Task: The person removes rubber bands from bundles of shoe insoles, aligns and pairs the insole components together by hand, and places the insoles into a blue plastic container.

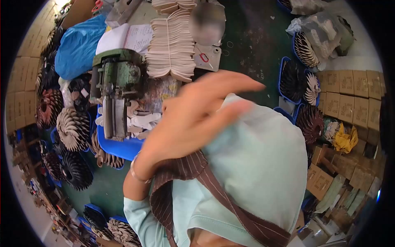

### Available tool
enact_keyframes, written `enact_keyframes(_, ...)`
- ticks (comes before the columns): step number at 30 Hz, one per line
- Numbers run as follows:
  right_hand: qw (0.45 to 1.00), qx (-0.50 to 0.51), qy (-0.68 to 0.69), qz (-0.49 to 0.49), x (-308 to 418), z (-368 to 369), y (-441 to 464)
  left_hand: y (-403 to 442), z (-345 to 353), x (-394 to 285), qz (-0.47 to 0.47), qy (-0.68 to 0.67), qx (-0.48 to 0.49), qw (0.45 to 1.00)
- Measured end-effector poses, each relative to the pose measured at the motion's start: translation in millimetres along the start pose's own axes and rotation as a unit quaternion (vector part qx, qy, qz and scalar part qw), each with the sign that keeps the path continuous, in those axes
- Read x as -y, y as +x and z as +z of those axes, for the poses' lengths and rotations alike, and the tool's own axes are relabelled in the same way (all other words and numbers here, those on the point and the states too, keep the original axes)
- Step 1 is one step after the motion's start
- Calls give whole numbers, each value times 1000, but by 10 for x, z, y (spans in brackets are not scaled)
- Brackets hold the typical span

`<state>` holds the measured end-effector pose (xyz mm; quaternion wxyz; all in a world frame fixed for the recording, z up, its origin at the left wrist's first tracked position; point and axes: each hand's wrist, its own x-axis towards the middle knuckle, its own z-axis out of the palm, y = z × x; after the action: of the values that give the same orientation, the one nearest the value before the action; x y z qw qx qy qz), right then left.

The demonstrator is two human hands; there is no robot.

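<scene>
Thumb and fingers apart — blurry left hand (185,121) over the pale mint fabric top (263,160), green metal machine (119,70) nearby.

Workshop with a dark green floor (253,55) and stacked cardboard cartons (353,88) on both sides.
Pale scuffs mark the floor, and blue plastic bins (281,76) stand along its left and right edges. The right-hand cartons, brown and printed, rise in rows beside a pale wall (362,60); a bright light (61,3) glares at the upper left.
</scene>
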<state>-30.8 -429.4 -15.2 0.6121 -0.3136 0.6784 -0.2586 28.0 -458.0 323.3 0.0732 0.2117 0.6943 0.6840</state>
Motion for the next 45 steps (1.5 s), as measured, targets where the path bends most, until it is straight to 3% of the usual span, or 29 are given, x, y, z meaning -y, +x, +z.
enact_keyframes(1,1000,-16,-7,-8,30,-33,-49,161,117,-24,-20,-29,80,996)
enact_keyframes(2,999,-31,-14,-14,42,-55,-105,243,225,41,-16,-27,89,996)
enact_keyframes(4,998,-56,-22,-22,25,-40,-214,311,408,283,-18,-180,138,974)
enact_keyframes(5,997,-65,-24,-25,-2,11,-259,336,410,336,-22,-184,145,972)
enact_keyframes(9,996,-69,-40,-47,-6,396,-320,359,475,460,37,-114,26,992)
enact_keyframes(11,994,-71,-56,-65,54,545,-306,468,453,554,77,147,-68,984)
enact_keyframes(12,992,-74,-66,-72,67,578,-315,494,476,567,93,190,-96,973)
enact_keyframes(16,986,-92,-105,-93,76,697,-456,403,540,706,99,204,-88,970)
enact_keyframes(19,979,-109,-130,-111,93,746,-454,202,538,710,46,151,-18,987)
enact_keyframes(21,974,-118,-150,-125,112,755,-482,81,577,729,-56,-49,53,996)
enact_keyframes(23,967,-123,-174,-138,117,757,-533,-62,551,809,-65,-43,75,994)
enact_keyframes(25,959,-124,-202,-158,164,728,-541,-306,536,990,-98,-43,7,994)
enact_keyframes(26,952,-118,-220,-175,219,693,-521,-416,439,1056,-31,21,-14,999)
enact_keyframes(28,936,-102,-260,-215,410,623,-420,-831,330,1016,-100,62,-128,985)
enact_keyframes(29,918,-51,-286,-270,336,494,-492,-1095,317,1039,-152,15,-196,969)
enact_keyframes(30,945,-71,-250,-197,378,462,-600,-1399,337,1103,-201,-38,-262,943)
enact_keyframes(34,956,-105,-230,-149,90,224,-736,-2658,805,1594,-353,2,-432,830)
enact_keyframes(37,961,-146,-202,-122,-103,-130,-756,-3219,1445,1990,-420,-96,-471,770)
enact_keyframes(40,943,-240,-196,-121,-233,-683,-615,-3098,1514,2041,-462,-133,-472,739)
enact_keyframes(43,910,-348,-164,-155,-371,-1473,-292,-2647,1099,2045,-415,93,-489,761)
enact_keyframes(45,865,-423,-239,-126,-272,-2017,-220,-2156,718,1990,-425,179,-476,749)
